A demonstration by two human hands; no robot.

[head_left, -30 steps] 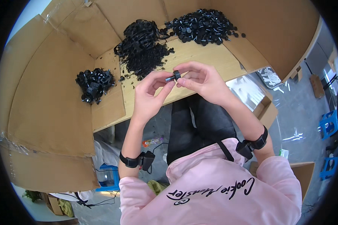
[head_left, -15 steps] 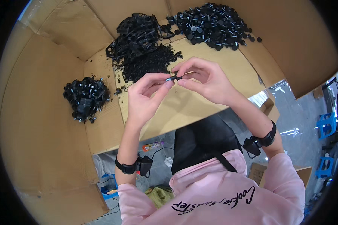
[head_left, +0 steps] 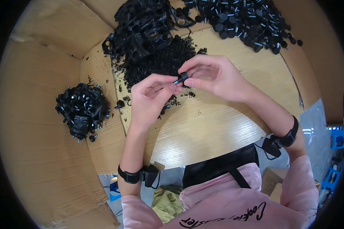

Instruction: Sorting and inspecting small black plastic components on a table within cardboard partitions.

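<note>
Above the table, a small black round-headed screw point(head_left: 184, 76) with a metallic shank is held between both hands. The fingertips of my left hand point(head_left: 147, 101) pinch its shank end, pointing left. On its black head, the thumb and index finger of my right hand point(head_left: 221, 80) are closed, with the other fingers curled behind. Below and beyond my hands lies a heap of tiny black scraps point(head_left: 156, 63). Several loose bits lie by my left fingers, partly hidden by them.
Black perforated moulded pieces point(head_left: 143, 26) are heaped at the back. Many black-headed screws point(head_left: 248, 23) are piled at the back right, and a smaller pile of black parts with metal shanks point(head_left: 82, 108) sits at left. Tall cardboard walls point(head_left: 42, 103) edge the wooden table point(head_left: 218, 129).
My view has shifted closer over the table. The screw has turned in my fingers, so its wide black head shows more plainly at my right fingertips. Both hands still hold it.
</note>
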